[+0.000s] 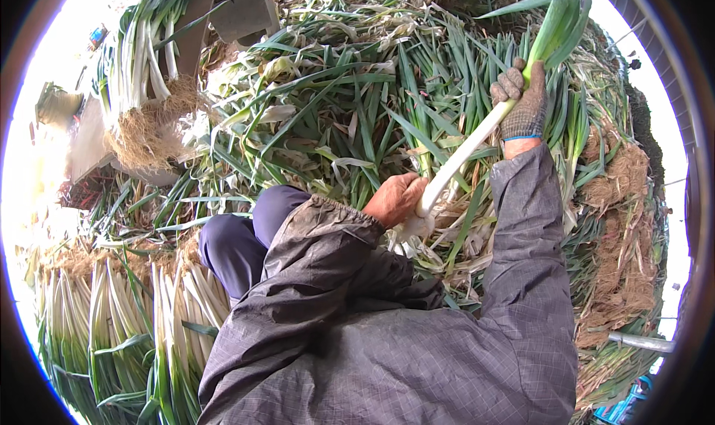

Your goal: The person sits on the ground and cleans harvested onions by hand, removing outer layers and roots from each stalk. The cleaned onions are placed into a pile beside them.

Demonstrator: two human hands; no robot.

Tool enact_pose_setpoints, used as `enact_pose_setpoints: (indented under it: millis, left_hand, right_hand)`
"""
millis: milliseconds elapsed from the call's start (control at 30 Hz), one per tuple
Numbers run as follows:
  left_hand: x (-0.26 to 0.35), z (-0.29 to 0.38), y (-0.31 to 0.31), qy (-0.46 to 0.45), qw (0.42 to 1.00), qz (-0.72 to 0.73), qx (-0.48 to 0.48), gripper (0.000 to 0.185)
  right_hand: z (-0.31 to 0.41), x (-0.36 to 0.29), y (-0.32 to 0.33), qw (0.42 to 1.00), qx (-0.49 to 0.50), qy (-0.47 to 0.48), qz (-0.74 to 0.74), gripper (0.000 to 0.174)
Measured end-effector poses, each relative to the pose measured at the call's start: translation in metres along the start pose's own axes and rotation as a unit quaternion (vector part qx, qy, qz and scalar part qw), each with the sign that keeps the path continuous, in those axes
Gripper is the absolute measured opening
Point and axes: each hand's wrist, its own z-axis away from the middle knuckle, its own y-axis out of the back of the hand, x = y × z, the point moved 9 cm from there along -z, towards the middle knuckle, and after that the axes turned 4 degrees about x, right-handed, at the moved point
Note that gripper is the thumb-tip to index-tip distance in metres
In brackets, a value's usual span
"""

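Observation:
A long green onion or leek (459, 155) slants from the centre up to the upper right, its white shaft pale and smooth and its green leaves at the top. My right hand (520, 95), in a soiled knit glove with a blue cuff edge, is closed around it where white turns to green. Bare, my left hand (395, 198) lies against the lower white end, fingers bent; whether it grips the stalk or a peeled leaf is hidden. Just below the fingers are the pale root end and whitish peeled layers (416, 229).
Loose leaves and peelings (335, 117) cover the ground ahead. Cleaned-looking stalks (111, 307) lie in rows at lower left. A rooted bunch (134, 78) rests on a stand at upper left. More rooted stalks (620, 246) lie at right, near a metal pipe (642, 342).

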Motion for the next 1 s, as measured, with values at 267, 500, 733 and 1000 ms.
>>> enact_pose_setpoints:
  millis: [267, 500, 733, 1000]
  left_hand:
    - [-0.022, 0.012, 0.002, 0.019, 0.999, -0.030, -0.031, 0.043]
    - [-0.010, 0.034, 0.039, 0.023, 0.972, -0.216, 0.088, 0.041]
    - [0.053, -0.023, 0.025, -0.185, 0.971, -0.133, 0.078, 0.052]
    - [0.020, -0.055, 0.053, -0.023, 0.973, 0.227, 0.022, 0.020]
  right_hand:
    - [-0.040, 0.008, 0.051, 0.986, 0.138, 0.008, 0.098, 0.040]
    - [-0.079, -0.067, 0.085, 0.964, 0.202, 0.075, 0.157, 0.039]
    - [-0.051, 0.000, 0.001, 0.966, 0.095, 0.085, 0.227, 0.018]
    - [0.054, 0.114, -0.046, 0.767, -0.140, 0.061, 0.623, 0.044]
